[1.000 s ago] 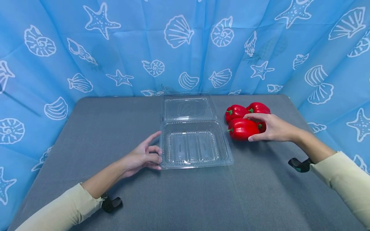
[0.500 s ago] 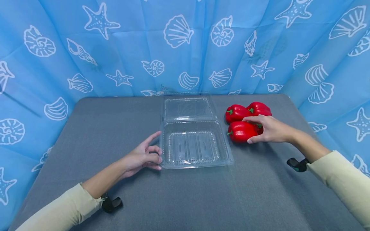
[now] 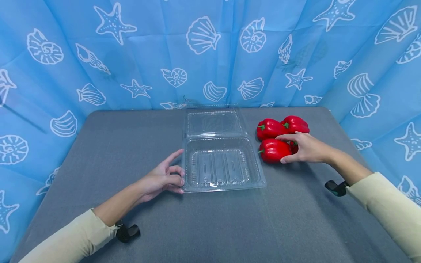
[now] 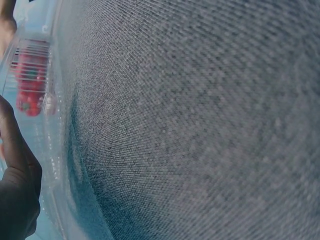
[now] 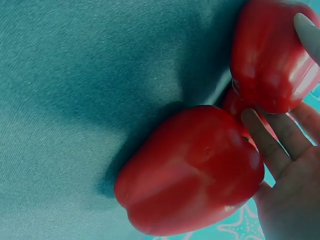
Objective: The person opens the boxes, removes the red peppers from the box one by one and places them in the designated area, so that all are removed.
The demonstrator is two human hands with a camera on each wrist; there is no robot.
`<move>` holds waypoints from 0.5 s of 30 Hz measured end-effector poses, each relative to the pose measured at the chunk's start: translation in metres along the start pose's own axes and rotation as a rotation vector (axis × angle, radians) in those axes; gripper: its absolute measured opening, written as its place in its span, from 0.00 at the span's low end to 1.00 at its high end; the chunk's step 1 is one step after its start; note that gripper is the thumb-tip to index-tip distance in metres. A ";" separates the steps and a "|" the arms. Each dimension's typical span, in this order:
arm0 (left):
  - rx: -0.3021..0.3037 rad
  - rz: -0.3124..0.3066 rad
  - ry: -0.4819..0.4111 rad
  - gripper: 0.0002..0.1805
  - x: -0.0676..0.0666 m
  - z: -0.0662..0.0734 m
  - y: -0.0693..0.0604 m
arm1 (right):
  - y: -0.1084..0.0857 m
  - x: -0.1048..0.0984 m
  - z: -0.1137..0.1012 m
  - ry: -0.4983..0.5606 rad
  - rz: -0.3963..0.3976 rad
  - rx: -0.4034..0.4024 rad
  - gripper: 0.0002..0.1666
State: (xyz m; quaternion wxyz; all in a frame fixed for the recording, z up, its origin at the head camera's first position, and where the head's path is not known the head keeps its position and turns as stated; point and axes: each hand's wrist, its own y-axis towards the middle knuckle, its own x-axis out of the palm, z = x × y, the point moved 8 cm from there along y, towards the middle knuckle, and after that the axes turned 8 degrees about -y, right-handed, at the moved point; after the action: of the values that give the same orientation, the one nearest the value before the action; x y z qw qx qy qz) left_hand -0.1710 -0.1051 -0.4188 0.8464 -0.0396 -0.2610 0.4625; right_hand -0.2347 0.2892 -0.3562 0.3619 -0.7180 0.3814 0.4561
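Observation:
My right hand (image 3: 307, 148) grips a red bell pepper (image 3: 274, 150) by its right end, the green stem pointing left. In the right wrist view the thumb lies on this bell pepper (image 5: 272, 60) and fingers are on its other side. Another red bell pepper (image 5: 192, 172) lies close under my palm, mostly hidden by the hand in the head view. Two more, at back left (image 3: 270, 129) and back right (image 3: 296, 125), lie just behind. My left hand (image 3: 161, 179) touches the left rim of a clear plastic clamshell container (image 3: 222, 188), its lid (image 3: 213, 122) folded back.
A grey cloth covers the table (image 3: 213, 226). Behind and at both sides hangs a blue curtain (image 3: 148, 47) with white seashells and starfish. The container stands between my hands, left of the bell peppers.
My right hand and the gripped bell pepper have shifted slightly toward me, opening a wider gap to the bell pepper behind. The left hand and container stay where they were.

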 end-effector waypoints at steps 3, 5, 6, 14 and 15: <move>0.003 0.000 0.002 0.57 0.000 0.000 0.000 | -0.001 0.000 0.002 -0.004 0.002 0.006 0.49; 0.005 -0.002 0.002 0.57 0.000 0.000 0.000 | -0.001 0.000 0.002 -0.005 0.009 0.005 0.49; 0.005 -0.003 0.001 0.57 0.000 0.000 0.001 | -0.001 0.000 0.002 -0.003 0.012 0.002 0.49; -0.001 -0.013 0.006 0.58 -0.001 0.000 0.001 | -0.003 -0.004 0.003 -0.042 0.029 -0.002 0.48; -0.003 -0.015 0.010 0.58 -0.001 0.000 0.001 | -0.003 -0.005 0.003 -0.038 0.032 -0.003 0.48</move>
State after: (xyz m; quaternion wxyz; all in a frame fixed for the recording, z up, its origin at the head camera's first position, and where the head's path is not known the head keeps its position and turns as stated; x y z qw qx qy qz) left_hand -0.1723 -0.1053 -0.4193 0.8509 -0.0412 -0.2580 0.4557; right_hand -0.2349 0.2947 -0.3520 0.3608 -0.7035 0.3851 0.4761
